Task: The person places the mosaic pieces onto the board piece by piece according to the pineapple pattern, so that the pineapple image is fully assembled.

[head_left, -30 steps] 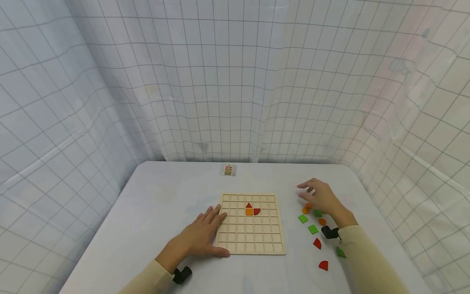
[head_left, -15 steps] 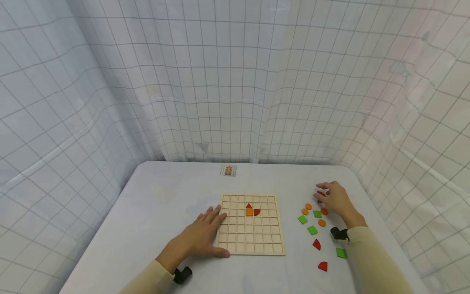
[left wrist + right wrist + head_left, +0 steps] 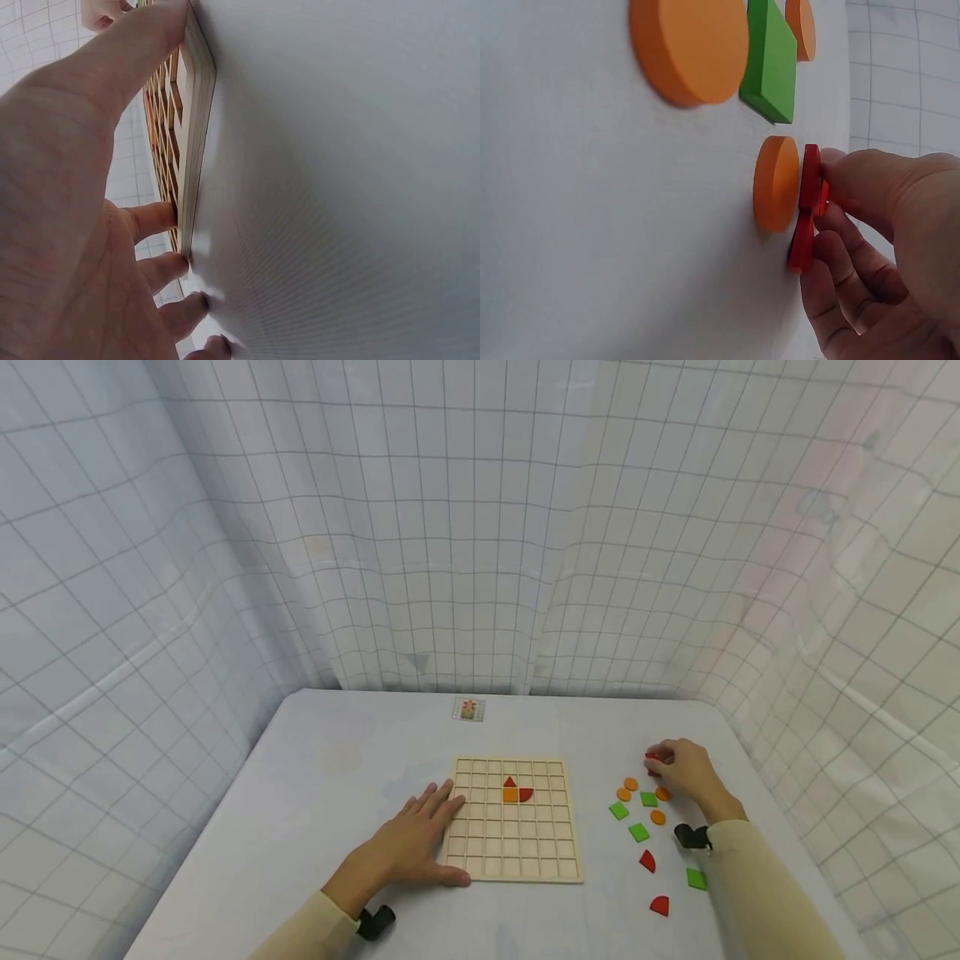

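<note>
My left hand (image 3: 408, 842) lies with fingers spread over the left edge of a wooden grid board (image 3: 520, 849). Its thumb touches the front left corner; in the left wrist view the fingertips line the side of the board. On the grid sit an orange square (image 3: 511, 795), a red triangle (image 3: 510, 782) behind it and a red quarter circle (image 3: 527, 794) to its right. At the table's right, my right hand (image 3: 692, 770) pinches a red piece (image 3: 810, 178) between thumb and fingers; another red piece (image 3: 802, 241) touches it. An orange disc (image 3: 776, 184) stands close beside them.
Near the right hand lie orange discs (image 3: 657, 817), green squares (image 3: 639, 832) and two red quarter circles (image 3: 647, 861), (image 3: 660, 906). A small picture card (image 3: 468, 709) lies at the table's back. White gridded curtains (image 3: 480, 527) enclose the table.
My right hand has moved right, away from the board's side, and its fingers have closed on red pieces behind the orange discs. The left hand and the board stay put.
</note>
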A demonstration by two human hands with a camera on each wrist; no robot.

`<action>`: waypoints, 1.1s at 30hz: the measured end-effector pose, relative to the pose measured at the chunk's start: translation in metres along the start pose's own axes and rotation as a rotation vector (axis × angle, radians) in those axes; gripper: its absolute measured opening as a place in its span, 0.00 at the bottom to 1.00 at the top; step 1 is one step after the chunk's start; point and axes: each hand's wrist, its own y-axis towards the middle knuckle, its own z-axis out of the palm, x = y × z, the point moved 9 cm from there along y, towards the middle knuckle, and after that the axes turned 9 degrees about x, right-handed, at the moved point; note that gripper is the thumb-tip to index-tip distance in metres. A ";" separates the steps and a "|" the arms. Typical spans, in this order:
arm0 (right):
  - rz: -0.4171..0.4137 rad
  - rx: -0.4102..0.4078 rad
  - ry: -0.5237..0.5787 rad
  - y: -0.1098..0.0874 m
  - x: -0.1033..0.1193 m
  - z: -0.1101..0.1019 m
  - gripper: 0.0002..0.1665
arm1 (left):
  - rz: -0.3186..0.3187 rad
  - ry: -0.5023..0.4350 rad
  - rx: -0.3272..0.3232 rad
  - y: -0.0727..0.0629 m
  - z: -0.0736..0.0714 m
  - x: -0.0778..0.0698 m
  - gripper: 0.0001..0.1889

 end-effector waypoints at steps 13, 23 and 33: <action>-0.061 0.000 -0.017 -0.004 0.026 0.005 0.17 | -0.010 0.010 0.007 0.002 -0.001 0.000 0.68; -0.216 -0.091 -0.040 -0.007 0.053 0.007 0.10 | -0.028 0.024 0.026 0.002 0.000 0.001 0.68; -0.246 -0.076 0.024 -0.003 0.080 0.023 0.12 | -0.028 0.025 0.026 0.002 -0.001 0.001 0.68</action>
